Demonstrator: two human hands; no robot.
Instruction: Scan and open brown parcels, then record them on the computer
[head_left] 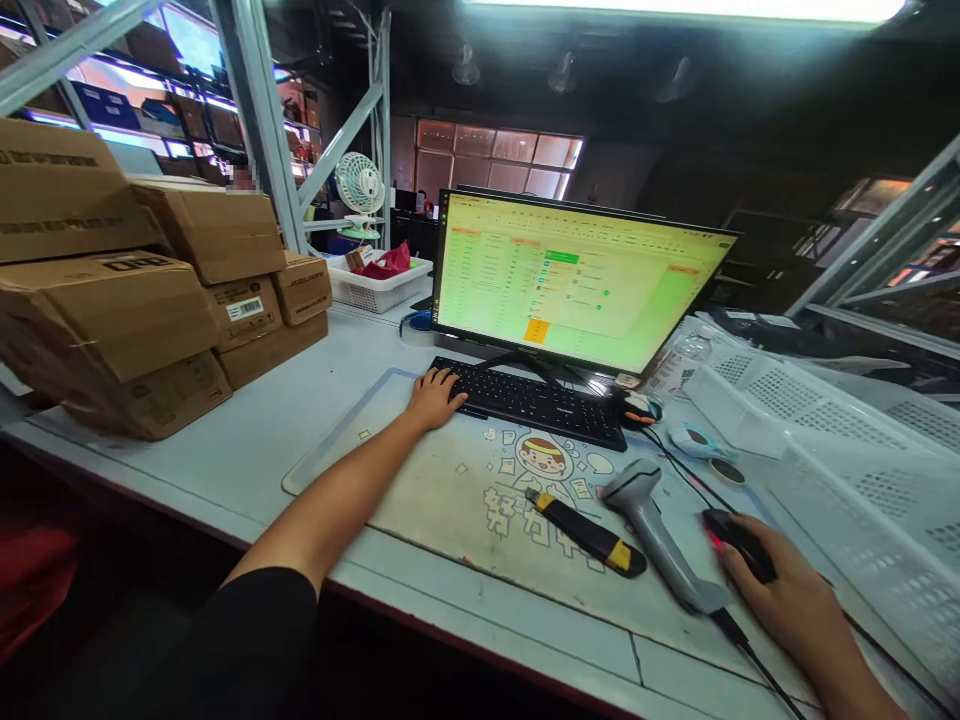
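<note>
We are keeping the cartons [97,280] stacked at the left of the tabletop [225,445], where a bump could topple them. Our left grip [433,398] is lying open on the keyboard [525,402], and a careless reach across could be knocking the box cutter [585,535] or scanner [660,530] toward the edge, especially with our right grip [787,600] clamped on the mouse [739,543] just beside them. Beyond, a monitor [577,280] is glowing green, a fan [360,185] is standing by steel shelving [262,110], and a plastic basket [847,470] is crowding the right.

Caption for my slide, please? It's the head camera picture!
Left hand on a black keyboard, right hand on a mouse, beside a barcode scanner.
</note>
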